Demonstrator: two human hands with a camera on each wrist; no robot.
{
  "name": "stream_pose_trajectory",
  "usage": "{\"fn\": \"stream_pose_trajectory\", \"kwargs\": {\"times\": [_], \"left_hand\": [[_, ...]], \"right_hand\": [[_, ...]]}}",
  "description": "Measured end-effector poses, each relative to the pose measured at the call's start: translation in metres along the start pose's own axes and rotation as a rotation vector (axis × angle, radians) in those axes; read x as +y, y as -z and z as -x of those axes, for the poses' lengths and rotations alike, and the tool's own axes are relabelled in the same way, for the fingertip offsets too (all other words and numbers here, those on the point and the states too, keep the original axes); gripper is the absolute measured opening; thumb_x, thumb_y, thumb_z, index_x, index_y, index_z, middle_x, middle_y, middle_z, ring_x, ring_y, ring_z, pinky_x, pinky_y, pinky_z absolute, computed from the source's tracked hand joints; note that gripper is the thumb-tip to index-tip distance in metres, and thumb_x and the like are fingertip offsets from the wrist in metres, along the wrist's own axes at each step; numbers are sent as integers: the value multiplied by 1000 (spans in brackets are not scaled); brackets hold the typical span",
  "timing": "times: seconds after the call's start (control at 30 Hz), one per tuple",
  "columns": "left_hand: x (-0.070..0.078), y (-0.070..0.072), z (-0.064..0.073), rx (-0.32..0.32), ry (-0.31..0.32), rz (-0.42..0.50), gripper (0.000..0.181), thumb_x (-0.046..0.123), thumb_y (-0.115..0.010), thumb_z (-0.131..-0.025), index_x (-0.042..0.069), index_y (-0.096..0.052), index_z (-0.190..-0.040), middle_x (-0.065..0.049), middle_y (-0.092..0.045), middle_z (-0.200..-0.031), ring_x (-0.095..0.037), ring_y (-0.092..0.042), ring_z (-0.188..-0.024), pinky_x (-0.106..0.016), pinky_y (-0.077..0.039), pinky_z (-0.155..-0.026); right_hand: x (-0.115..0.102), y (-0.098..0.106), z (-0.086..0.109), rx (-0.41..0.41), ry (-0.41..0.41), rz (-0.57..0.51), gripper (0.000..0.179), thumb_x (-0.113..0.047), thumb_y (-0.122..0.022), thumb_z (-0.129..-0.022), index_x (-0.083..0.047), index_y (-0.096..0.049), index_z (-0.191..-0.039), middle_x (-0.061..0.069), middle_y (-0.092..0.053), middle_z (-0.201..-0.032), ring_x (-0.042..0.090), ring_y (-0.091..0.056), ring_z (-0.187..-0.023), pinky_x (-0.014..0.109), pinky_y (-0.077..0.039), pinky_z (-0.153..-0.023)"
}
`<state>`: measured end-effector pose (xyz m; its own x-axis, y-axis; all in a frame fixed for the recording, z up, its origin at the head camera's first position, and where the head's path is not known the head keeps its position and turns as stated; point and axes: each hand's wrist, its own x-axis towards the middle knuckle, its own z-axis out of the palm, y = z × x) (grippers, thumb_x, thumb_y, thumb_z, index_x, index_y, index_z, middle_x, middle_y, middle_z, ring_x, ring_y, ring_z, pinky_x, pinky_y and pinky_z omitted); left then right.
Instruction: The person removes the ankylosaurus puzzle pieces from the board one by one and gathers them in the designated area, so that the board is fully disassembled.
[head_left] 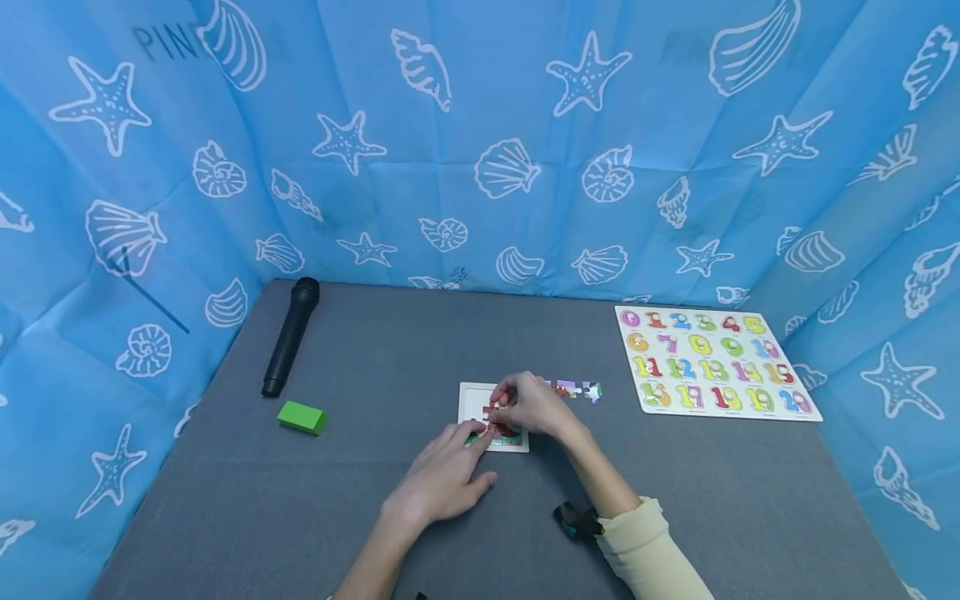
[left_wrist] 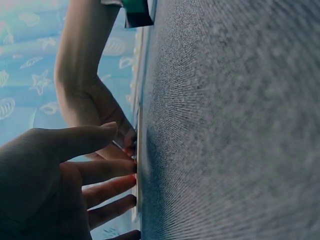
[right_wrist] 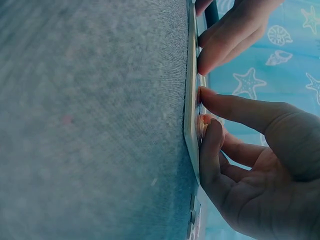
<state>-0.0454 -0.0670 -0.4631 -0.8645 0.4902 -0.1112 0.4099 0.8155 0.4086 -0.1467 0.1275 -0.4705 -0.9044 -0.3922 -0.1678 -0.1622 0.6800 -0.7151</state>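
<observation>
A small jigsaw puzzle with a white frame (head_left: 468, 398) lies on the grey table, partly covered by both hands. Reddish-brown and green pieces fill its lower part. My left hand (head_left: 442, 473) reaches in from the near side, its extended fingertips resting on the puzzle's lower left. Over the middle, my right hand (head_left: 536, 408) pinches a reddish jigsaw piece (head_left: 489, 412) between thumb and fingers, low against the board. In the right wrist view the thumb (right_wrist: 240, 107) and curled index finger meet the puzzle's surface. Just right of the frame lie several loose jigsaw pieces (head_left: 592, 392), partly behind the right hand.
At the back right lies a white number board (head_left: 806, 414) with colourful numerals. A black microphone (head_left: 288, 342) rests at the back left, and a green block (head_left: 302, 417) sits in front of it. Blue curtains (head_left: 480, 225) with shell prints border the table's back and sides.
</observation>
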Motion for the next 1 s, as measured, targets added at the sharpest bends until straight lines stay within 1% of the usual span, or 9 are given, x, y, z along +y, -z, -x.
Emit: {"fn": "stream_pose_trajectory", "kwargs": {"times": [0.27,0.47,0.6,0.73,0.83,1.0], "left_hand": [[-1,-3,0,-22,20,21,61,39,-68,-107,17,-54,-162,-3,-51,-165,-26,-50,-150,-51,-47,-123],[0,-2,2,-20,14,33,60,37,-69,-106,17,-54,-161,-3,-50,-165,-26,-49,-150,-53,-49,-121],[0,-1,2,-13,10,32,61,37,-70,-106,16,-55,-161,-3,-51,-165,-26,-49,-150,-53,-48,-122],[-1,-1,2,-4,5,29,60,36,-70,-106,15,-55,-160,-3,-52,-164,-26,-50,-149,-52,-47,-123],[-1,-1,2,-10,6,31,60,37,-70,-106,16,-55,-160,-3,-52,-164,-27,-50,-150,-52,-47,-123],[0,1,2,-31,18,39,61,37,-70,-106,17,-55,-161,-4,-50,-166,-27,-48,-152,-53,-46,-124]], "right_hand": [[1,0,2,-2,4,8,17,-12,-87,-92,-2,-74,-100,4,-68,-86,10,-57,-75,22,-46,-66],[4,0,3,-4,25,7,18,-10,-86,-91,-2,-73,-101,6,-71,-89,9,-60,-77,22,-50,-67],[2,0,5,-8,36,5,18,-8,-85,-91,-3,-75,-104,5,-71,-90,9,-60,-76,21,-49,-66],[-2,1,7,-26,62,16,18,-6,-84,-92,-4,-76,-108,4,-69,-88,9,-59,-74,20,-47,-64],[-3,3,8,-34,90,24,17,-5,-84,-93,-3,-74,-107,5,-69,-87,10,-59,-74,21,-48,-63],[-1,7,8,-55,111,-18,19,-4,-82,-94,-3,-70,-108,7,-70,-89,10,-60,-76,21,-50,-65]]}}
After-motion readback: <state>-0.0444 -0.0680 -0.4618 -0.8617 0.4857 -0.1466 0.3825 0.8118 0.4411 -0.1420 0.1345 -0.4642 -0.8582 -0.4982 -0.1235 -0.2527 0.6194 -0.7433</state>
